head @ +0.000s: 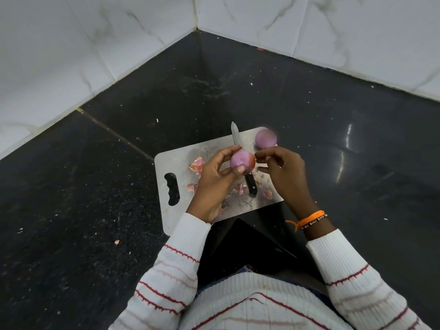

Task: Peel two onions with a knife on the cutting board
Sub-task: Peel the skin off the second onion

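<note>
My left hand [215,179] grips a purple onion [241,160] above the steel cutting board [176,160]; a patch of reddish skin still clings to its right side. My right hand [283,172] pinches at that skin with thumb and forefinger. A second onion [265,138], fully purple and bare, lies at the board's far right corner. The knife lies flat on the board between my hands, its blade [235,134] pointing away and its black handle [251,184] toward me. Nobody holds the knife.
Loose pink peel scraps [197,165] lie scattered over the board, more [267,193] near its right edge. The board sits on a black speckled stone counter [95,186] in a corner of white marble-patterned wall tiles [95,44]. Small crumbs dot the counter.
</note>
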Action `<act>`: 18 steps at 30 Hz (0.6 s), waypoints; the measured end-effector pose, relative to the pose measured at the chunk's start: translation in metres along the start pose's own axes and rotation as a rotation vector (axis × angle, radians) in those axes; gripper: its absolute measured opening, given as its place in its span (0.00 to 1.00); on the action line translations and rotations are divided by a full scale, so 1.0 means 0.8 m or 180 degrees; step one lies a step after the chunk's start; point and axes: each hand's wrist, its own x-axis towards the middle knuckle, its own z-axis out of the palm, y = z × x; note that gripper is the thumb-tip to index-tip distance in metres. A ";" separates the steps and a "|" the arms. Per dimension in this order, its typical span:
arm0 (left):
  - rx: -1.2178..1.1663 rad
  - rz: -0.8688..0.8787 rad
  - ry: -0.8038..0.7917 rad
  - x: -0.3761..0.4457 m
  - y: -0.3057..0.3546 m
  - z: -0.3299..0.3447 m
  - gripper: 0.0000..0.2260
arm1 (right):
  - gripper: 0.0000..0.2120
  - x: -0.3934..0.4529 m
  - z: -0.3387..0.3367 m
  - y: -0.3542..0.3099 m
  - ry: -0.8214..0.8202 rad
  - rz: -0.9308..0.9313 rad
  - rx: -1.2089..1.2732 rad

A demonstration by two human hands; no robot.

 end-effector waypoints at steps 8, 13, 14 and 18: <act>-0.0114 -0.0136 0.0222 0.003 -0.005 0.001 0.16 | 0.07 -0.010 0.002 -0.024 -0.0243 -0.0082 0.0133; -0.0175 -0.0158 0.0174 0.004 -0.008 0.001 0.17 | 0.07 -0.010 0.000 -0.028 -0.0223 -0.0095 0.0181; -0.0209 -0.0164 0.0171 0.005 -0.009 0.001 0.17 | 0.07 -0.010 -0.001 -0.028 -0.0225 -0.0086 0.0195; -0.0288 -0.0184 0.0168 0.003 -0.008 0.005 0.16 | 0.07 -0.010 -0.001 -0.028 -0.0223 -0.0112 0.0138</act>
